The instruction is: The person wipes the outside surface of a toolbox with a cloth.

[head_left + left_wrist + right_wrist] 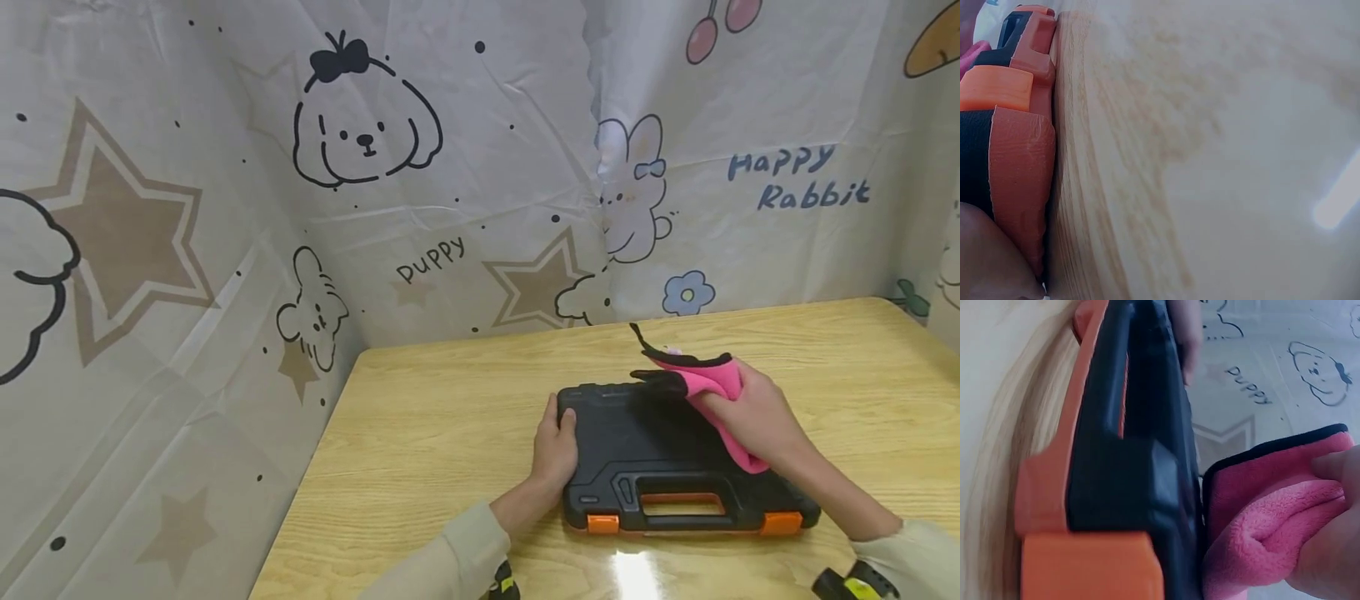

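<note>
A black plastic tool case (630, 433) with an orange base and orange latches (782, 523) lies flat on the table, its handle toward me. At its left end my left hand (557, 450) grips the edge, thumb over the lid and fingers down the side. My right hand (757, 412) holds a bunched pink cleaning cloth (712, 383) with black trim over the right part of the lid. In the right wrist view the folded cloth (1260, 544) lies against the lid. The left wrist view shows the case's orange side (1019, 181) close to the tabletop.
The wood-grain table (420, 417) extends on both sides of the case and behind it. A printed curtain (450, 167) with puppies, stars and a rabbit hangs along the table's back and left edges. A bright light reflection shows on the tabletop in front of the case.
</note>
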Available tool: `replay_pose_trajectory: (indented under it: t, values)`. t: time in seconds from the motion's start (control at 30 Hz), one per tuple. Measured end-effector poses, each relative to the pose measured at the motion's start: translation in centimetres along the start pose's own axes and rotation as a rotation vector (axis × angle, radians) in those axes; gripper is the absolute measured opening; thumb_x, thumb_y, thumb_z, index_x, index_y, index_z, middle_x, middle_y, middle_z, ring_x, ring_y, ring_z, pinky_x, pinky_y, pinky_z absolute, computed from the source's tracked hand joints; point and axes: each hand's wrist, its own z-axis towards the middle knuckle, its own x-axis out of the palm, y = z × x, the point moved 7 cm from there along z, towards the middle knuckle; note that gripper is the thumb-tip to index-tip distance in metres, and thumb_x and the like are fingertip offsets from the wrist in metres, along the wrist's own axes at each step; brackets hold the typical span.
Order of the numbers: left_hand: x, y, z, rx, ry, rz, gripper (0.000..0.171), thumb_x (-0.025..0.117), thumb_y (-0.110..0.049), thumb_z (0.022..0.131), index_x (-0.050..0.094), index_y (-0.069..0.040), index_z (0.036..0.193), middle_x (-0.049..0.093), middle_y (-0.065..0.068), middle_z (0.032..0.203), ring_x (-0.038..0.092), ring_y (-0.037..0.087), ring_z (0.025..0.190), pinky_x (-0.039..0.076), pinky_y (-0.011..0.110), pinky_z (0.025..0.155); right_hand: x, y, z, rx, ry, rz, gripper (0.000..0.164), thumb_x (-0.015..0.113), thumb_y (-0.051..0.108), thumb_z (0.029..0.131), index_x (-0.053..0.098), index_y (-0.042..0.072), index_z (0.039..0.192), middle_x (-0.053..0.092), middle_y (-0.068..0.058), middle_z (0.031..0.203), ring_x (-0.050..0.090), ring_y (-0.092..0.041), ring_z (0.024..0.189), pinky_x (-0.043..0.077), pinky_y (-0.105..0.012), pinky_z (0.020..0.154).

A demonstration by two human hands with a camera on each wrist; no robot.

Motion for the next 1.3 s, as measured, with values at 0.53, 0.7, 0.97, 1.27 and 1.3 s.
replay_pose_trajectory:
  t: [0.53,0.7,0.97,1.27,1.3]
  values:
    - [-0.2,0.0,0.1,0.024,-0.020,0.008,0.057,0.040,-0.024,0.109,0.022,0.002,0.157,0.025,0.018,0.161,0.022,0.034,0.147,0.018,0.050,0.118,6.0,2.8,2.2,-0.054,0.045,-0.021,0.020,0.070,0.020,0.094,0.059,0.003,0.095,0.050,-0.006,0.071,0.050,-0.022,0.060,0.043,-0.031,0.048]
    - [-0.2,-0.1,0.1,0.027,-0.026,0.017,0.057,0.040,-0.023,0.109,0.023,0.003,0.156,0.027,0.018,0.160,0.023,0.033,0.147,0.019,0.050,0.118,7.5,3.9,2.6,-0.087,0.062,-0.020,0.021,0.073,0.017,0.092,0.059,0.002,0.097,0.050,-0.005,0.070,0.049,-0.021,0.060,0.043,-0.031,0.049]
    - [0.0,-0.4,0.3,0.078,-0.022,0.028,0.053,0.036,-0.019,0.109,0.024,0.004,0.156,0.032,0.018,0.158,0.029,0.032,0.145,0.023,0.048,0.118,10.6,5.5,2.7,-0.150,0.183,-0.040,0.030,0.072,0.017,0.092,0.059,-0.001,0.113,0.057,-0.004,0.074,0.053,-0.019,0.067,0.043,-0.032,0.056]
    - [-0.2,-0.4,0.2,0.106,-0.083,0.075,0.035,0.041,-0.014,0.106,0.056,-0.004,0.137,0.063,0.012,0.129,0.056,0.025,0.123,0.042,0.043,0.107,13.0,6.8,1.4,-0.323,0.358,-0.105,0.030,0.066,0.007,0.094,0.057,0.000,0.122,0.061,-0.005,0.086,0.057,-0.021,0.077,0.050,-0.037,0.069]
    - [-0.3,-0.4,0.1,0.103,-0.103,0.081,0.033,0.044,-0.014,0.105,0.057,-0.003,0.133,0.065,0.012,0.123,0.059,0.025,0.118,0.045,0.042,0.104,13.2,6.9,1.2,-0.345,0.370,-0.105,0.030,0.066,0.006,0.094,0.057,0.000,0.122,0.064,-0.007,0.094,0.060,-0.023,0.084,0.052,-0.042,0.079]
